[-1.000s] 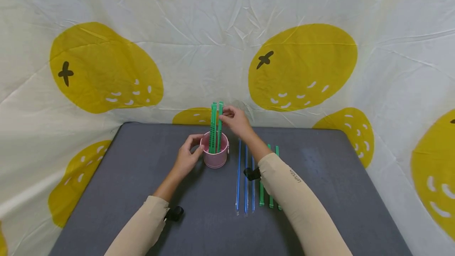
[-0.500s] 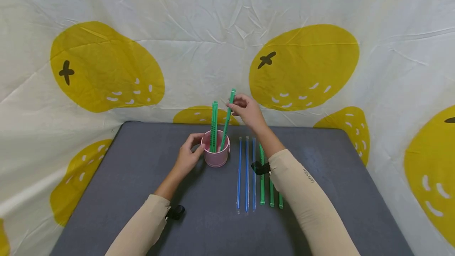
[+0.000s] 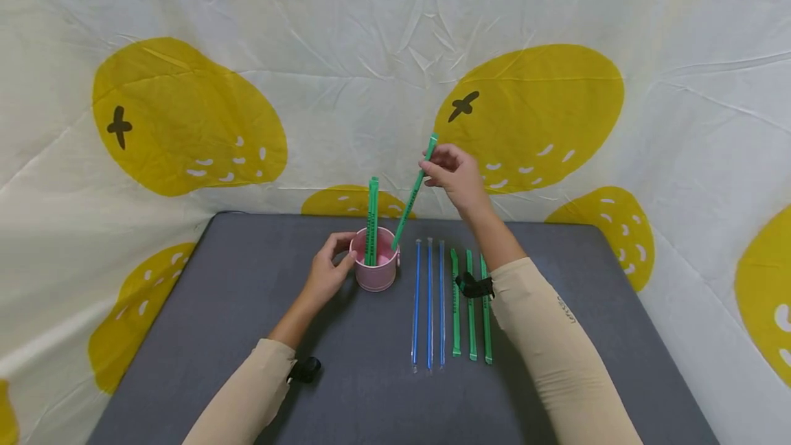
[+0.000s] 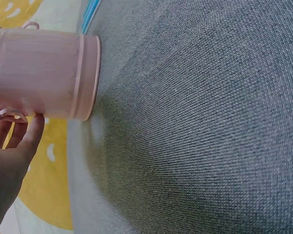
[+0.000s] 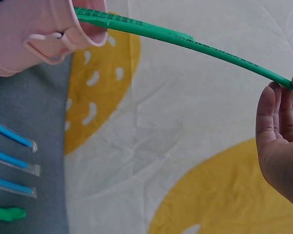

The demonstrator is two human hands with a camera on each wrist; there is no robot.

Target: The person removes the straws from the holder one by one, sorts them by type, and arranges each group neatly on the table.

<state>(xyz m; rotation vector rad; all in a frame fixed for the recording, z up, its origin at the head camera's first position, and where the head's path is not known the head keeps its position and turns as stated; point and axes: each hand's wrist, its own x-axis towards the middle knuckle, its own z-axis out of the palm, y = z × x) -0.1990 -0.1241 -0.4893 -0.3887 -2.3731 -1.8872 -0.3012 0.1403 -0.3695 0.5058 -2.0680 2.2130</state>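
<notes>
A small pink bucket (image 3: pixel 375 279) stands upright on the dark table. My left hand (image 3: pixel 326 275) holds it by the left side, thumb and fingers at the side handle lug in the left wrist view. Between thumb and fingertips of my right hand (image 3: pixel 457 176), a green paper-wrapped straw (image 3: pixel 414 196) is pinched near its upper end. It slants down to the left, its lower end at the bucket's right rim; whether it is still inside is hard to tell. More green wrapped straws (image 3: pixel 372 222) lean together inside the bucket; their exact number is unclear.
Right of the bucket lie three blue straws (image 3: pixel 429 307) in clear wrappers, side by side. Beside them are three green wrapped straws (image 3: pixel 472 335), partly under the right wrist camera (image 3: pixel 474 286). A white cloth with yellow fruit shapes (image 3: pixel 531 115) hangs behind the table (image 3: pixel 247 294).
My right hand has drawn one green straw up and to the right, away from the others in the bucket. The left hand and bucket have stayed nearly still.
</notes>
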